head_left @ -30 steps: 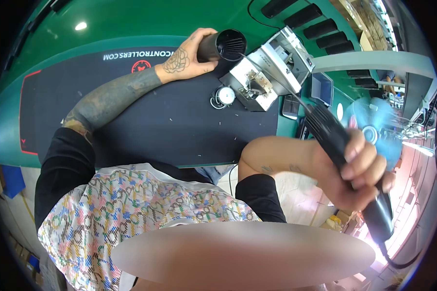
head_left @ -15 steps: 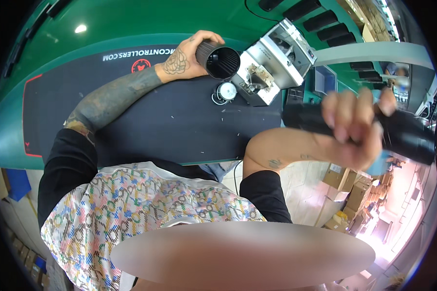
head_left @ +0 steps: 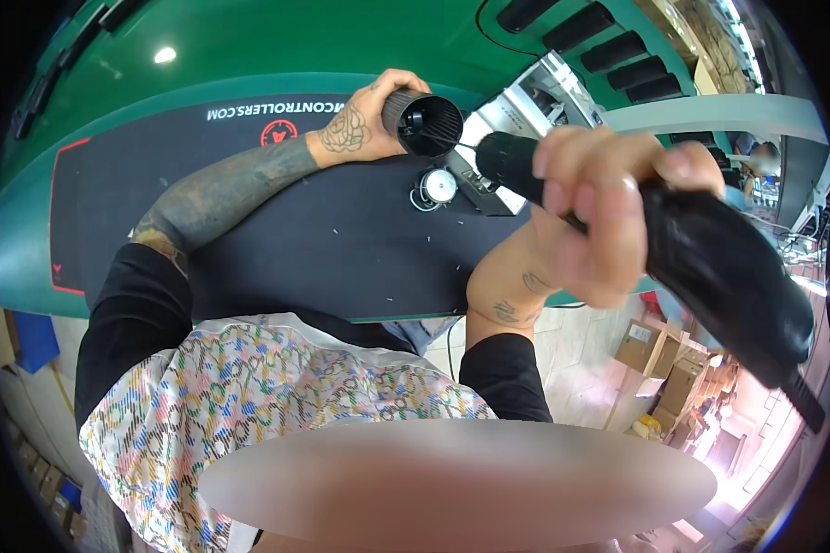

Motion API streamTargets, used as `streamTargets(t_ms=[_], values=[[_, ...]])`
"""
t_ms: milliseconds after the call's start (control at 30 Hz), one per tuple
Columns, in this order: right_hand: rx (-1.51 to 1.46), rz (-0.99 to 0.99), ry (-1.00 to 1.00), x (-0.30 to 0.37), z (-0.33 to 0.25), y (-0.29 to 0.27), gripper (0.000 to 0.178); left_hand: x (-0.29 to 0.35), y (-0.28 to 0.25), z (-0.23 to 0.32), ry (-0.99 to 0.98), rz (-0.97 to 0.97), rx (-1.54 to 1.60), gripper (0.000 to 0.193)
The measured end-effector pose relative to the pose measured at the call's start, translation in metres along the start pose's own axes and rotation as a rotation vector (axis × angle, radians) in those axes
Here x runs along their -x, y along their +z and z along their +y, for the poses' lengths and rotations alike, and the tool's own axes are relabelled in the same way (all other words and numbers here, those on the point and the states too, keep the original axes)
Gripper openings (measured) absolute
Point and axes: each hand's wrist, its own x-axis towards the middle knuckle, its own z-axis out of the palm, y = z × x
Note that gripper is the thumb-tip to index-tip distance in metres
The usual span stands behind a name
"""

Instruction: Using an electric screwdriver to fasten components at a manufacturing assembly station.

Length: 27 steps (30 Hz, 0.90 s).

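Note:
My left hand (head_left: 367, 118) is wrapped round a dark ribbed cylindrical housing (head_left: 445, 117), with its open end turned to the right. Inside the housing some black inner parts show dimly. My right hand (head_left: 604, 198) grips a black electric screwdriver (head_left: 724, 267), which has a cord at its rear end. Its thin bit reaches leftward to the housing's mouth; whether the tip touches anything inside I cannot tell. Just below the housing stands a small round part with a pale disc top (head_left: 440, 187). Behind the screwdriver's front end is a silver metal screw feeder (head_left: 509, 112), partly covered.
A black mat (head_left: 323, 249) with small white scraps lies on the green bench (head_left: 249, 41). Several black cylinders (head_left: 609, 51) are lined up at the far right. A grey curved bar (head_left: 701, 115) crosses the right side. Cardboard boxes (head_left: 650, 348) stand on the floor at right.
My right hand has swung the screwdriver left and tilted it, bringing its bit to the housing's mouth. My left hand still holds the housing in nearly the same place.

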Motion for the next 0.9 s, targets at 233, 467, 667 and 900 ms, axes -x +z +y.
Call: streamTargets(t_ms=[233,467,667,900], values=[[0.248,0.211,0.079,-0.005,0.014,0.017,0.036,-0.001,-0.001,0.000,0.006,-0.012,-0.009,0.060],[0.227,0.010,0.034,-0.008,0.015,0.016,0.037,-0.006,0.002,-0.004,-0.062,0.041,0.067,0.063],[0.088,0.176,-0.057,-0.004,0.035,0.013,0.030,-0.008,-0.009,0.010,-0.090,-0.053,-0.032,0.062],[-0.187,0.586,-0.291,-0.004,-0.023,-0.005,0.033,-0.053,-0.129,0.015,-0.397,-0.394,-1.089,0.056]])
